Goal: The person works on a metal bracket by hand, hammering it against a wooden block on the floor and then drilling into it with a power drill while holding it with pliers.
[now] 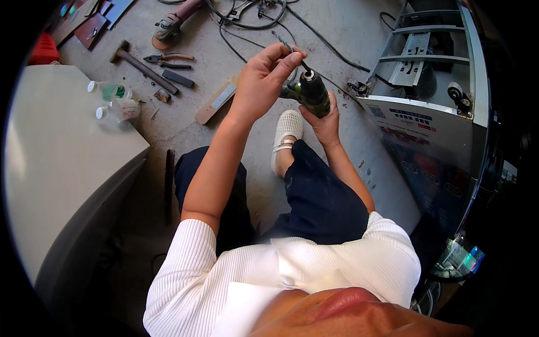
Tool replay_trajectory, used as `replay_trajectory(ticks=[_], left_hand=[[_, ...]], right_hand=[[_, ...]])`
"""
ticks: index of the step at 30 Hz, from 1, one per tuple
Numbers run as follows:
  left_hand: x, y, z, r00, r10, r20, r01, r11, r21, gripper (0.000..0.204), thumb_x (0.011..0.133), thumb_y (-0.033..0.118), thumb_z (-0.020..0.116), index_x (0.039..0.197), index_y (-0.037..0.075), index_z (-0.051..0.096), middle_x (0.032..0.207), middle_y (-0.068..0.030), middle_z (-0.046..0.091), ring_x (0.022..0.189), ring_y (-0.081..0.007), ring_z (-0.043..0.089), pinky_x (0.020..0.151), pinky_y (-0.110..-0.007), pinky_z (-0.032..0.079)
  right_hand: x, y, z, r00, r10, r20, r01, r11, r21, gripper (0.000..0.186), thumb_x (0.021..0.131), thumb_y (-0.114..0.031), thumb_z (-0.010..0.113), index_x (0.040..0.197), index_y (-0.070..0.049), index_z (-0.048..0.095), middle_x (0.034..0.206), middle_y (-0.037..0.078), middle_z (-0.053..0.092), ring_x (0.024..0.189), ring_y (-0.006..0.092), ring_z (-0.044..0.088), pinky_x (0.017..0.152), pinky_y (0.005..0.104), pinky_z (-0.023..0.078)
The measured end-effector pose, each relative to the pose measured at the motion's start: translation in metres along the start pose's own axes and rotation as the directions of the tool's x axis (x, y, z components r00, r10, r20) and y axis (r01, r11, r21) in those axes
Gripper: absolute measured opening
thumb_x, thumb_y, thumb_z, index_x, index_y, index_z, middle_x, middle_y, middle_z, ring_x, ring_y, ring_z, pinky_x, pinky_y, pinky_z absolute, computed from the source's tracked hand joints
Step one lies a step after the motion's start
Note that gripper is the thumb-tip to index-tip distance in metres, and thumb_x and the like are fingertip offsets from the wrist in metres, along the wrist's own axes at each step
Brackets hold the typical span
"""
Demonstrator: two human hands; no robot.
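Observation:
In my right hand [327, 124] is a dark green and black power drill [315, 94], gripped round its body with the chuck turned upward. My left hand [268, 72] pinches a dark twist drill bit [282, 40] between thumb and fingers. The bit's fluted end sticks out beyond the fingertips, and its shank slants down to the mouth of the chuck. Whether the shank sits inside the chuck I cannot tell. Both hands are held above the floor, in front of my knees.
On the concrete floor lie a hammer [145, 67], pliers [168, 59], an angle grinder [174, 23], a wooden piece [216, 104] and looping black cables [331, 45]. A pale table [67, 146] with plastic bottles [120, 109] stands left. A metal cabinet on casters [432, 106] lies at right.

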State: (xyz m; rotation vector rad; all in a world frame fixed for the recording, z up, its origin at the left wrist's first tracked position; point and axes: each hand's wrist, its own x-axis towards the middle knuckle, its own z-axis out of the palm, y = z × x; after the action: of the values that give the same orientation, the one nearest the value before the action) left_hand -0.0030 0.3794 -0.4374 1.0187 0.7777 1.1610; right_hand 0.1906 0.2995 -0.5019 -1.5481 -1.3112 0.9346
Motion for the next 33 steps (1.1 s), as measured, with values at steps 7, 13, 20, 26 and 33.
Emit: replay_trajectory(ticks=[7, 13, 20, 26, 33], left_hand=[[-0.006, 0.0, 0.012, 0.999, -0.039, 0.014, 0.037, 0.988, 0.152, 0.024, 0.094, 0.023, 0.058, 0.1, 0.0, 0.062, 0.1, -0.0051, 0.067, 0.091, -0.0092, 0.059, 0.082, -0.024, 0.047], [-0.013, 0.004, 0.018, 0.999, 0.032, 0.038, -0.043, 0.942, 0.332, 0.022, 0.092, 0.02, 0.06, 0.102, 0.0, 0.062, 0.1, -0.0054, 0.068, 0.091, -0.011, 0.061, 0.08, -0.025, 0.048], [-0.023, 0.002, 0.032, 0.994, 0.061, 0.094, -0.088, 0.943, 0.322, 0.047, 0.081, 0.022, 0.073, 0.121, 0.002, 0.057, 0.114, -0.0107, 0.064, 0.104, -0.0202, 0.061, 0.088, -0.031, 0.047], [-0.022, -0.018, 0.035, 0.991, -0.036, 0.133, -0.015, 0.932, 0.363, 0.053, 0.075, 0.019, 0.079, 0.12, 0.002, 0.057, 0.107, -0.0062, 0.066, 0.097, -0.0123, 0.06, 0.086, -0.029, 0.048], [-0.022, -0.02, 0.035, 0.992, 0.058, 0.111, -0.097, 0.912, 0.398, 0.045, 0.072, 0.017, 0.08, 0.111, 0.004, 0.061, 0.101, -0.0044, 0.068, 0.093, -0.013, 0.061, 0.084, -0.028, 0.048]], right_hand=[[-0.005, 0.003, -0.008, 0.998, 0.05, 0.029, -0.051, 0.998, 0.023, 0.044, 0.069, -0.009, 0.082, 0.099, -0.006, 0.051, 0.09, 0.001, 0.062, 0.084, 0.0091, 0.057, 0.077, 0.0253, 0.047], [-0.007, -0.003, -0.008, 0.997, 0.062, 0.05, -0.068, 0.99, 0.126, 0.045, 0.069, -0.009, 0.082, 0.101, -0.006, 0.05, 0.095, 0.002, 0.061, 0.088, 0.0092, 0.056, 0.08, 0.0255, 0.047], [-0.007, -0.003, -0.01, 0.994, 0.068, 0.09, -0.084, 0.978, 0.193, 0.048, 0.07, -0.005, 0.079, 0.108, -0.006, 0.051, 0.101, 0.003, 0.06, 0.093, 0.0107, 0.057, 0.083, 0.0268, 0.047], [-0.002, -0.003, -0.008, 0.98, 0.092, 0.178, -0.152, 0.919, 0.365, 0.054, 0.07, -0.004, 0.078, 0.117, -0.006, 0.05, 0.11, 0.004, 0.058, 0.101, 0.0125, 0.056, 0.086, 0.0284, 0.048], [0.001, -0.004, -0.008, 0.968, 0.053, 0.245, -0.096, 0.982, 0.164, 0.056, 0.072, -0.006, 0.078, 0.119, -0.007, 0.048, 0.11, 0.006, 0.059, 0.103, 0.0154, 0.057, 0.088, 0.0301, 0.048]])
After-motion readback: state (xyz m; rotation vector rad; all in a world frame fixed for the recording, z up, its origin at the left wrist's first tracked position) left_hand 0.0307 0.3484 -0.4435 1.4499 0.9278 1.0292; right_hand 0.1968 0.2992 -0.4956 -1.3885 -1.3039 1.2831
